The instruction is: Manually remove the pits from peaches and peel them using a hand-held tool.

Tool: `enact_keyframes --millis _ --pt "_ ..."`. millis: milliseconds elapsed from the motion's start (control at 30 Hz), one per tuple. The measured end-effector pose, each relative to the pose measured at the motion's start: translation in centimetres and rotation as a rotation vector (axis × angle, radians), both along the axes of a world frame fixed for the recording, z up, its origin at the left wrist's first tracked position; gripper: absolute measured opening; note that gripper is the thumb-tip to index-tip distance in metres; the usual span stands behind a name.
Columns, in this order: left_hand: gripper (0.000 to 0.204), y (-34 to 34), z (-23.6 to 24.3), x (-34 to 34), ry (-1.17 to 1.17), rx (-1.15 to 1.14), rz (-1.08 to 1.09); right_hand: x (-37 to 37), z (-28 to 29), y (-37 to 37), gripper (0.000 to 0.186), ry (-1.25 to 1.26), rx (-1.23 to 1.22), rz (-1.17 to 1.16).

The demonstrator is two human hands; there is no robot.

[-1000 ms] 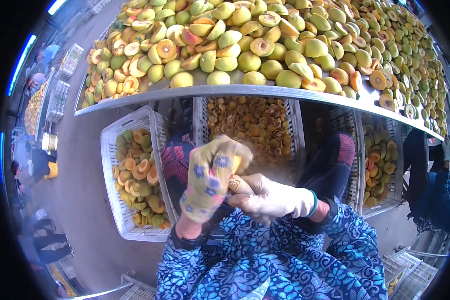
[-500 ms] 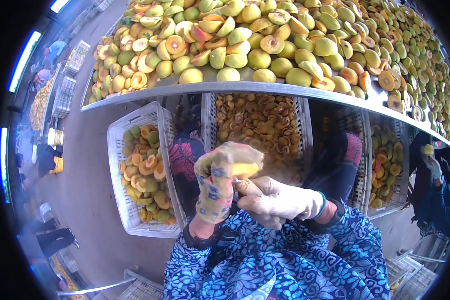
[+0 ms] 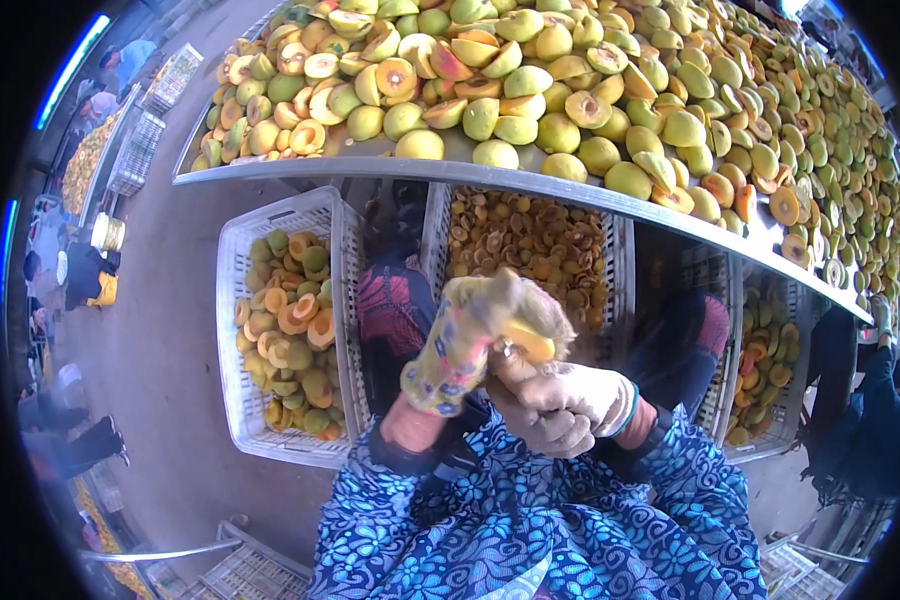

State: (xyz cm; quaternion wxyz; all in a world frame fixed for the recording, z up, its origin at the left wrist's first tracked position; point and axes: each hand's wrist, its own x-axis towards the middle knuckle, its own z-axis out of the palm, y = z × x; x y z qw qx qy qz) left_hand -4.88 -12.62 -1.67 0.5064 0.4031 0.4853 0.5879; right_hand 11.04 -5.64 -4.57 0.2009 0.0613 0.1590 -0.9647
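Your left hand [image 3: 485, 315], in a flower-printed glove, is clamped on a yellow fruit half [image 3: 532, 343], held above your lap with part of it showing past your fingers. Your right hand [image 3: 567, 402], in a white glove, touches the underside of that hold; its fingers are folded together, and you cannot tell what, if anything, lies inside them. Blur hides the contact point.

At your far left, a white bucket [image 3: 108, 233] stands near stacked crates [image 3: 137, 155]. Nearer you, a white crate [image 3: 228, 340] contains green and orange stone-fruit halves [image 3: 288, 315]. Straight ahead, between your knees, a second crate [image 3: 621, 268] holds brownish fruit pieces [image 3: 530, 235]. Above both runs a metal-edged table [image 3: 370, 168], heaped with cut yellow-green fruit [image 3: 530, 105] across its width. Right of your right knee, a third crate [image 3: 733, 362] carries more halves [image 3: 765, 360]. At far right, a co-worker's gloved hand [image 3: 881, 313] is beside the table's edge.
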Motion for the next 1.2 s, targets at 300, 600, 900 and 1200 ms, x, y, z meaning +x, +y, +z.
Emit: enact_keyframes --millis 300,600,900,1200 --pt "0.054 -2.3 -0.9 -3.8 -0.760 0.107 0.579 -0.6 1.5 -1.1 0.025 0.230 -0.073 -0.042" --pt "0.048 -17.1 2.5 -19.9 1.788 -0.543 0.558 1.5 -7.4 -3.4 0.029 -0.230 2.302 0.090" --pt "0.052 10.2 2.7 -14.2 1.060 -0.124 0.194 1.1 -7.0 -2.5 0.030 -0.178 2.053 0.224" --pt "0.036 12.7 -0.2 -13.5 0.375 0.015 0.226 1.2 -4.4 -0.7 0.026 -0.205 1.838 -0.214"
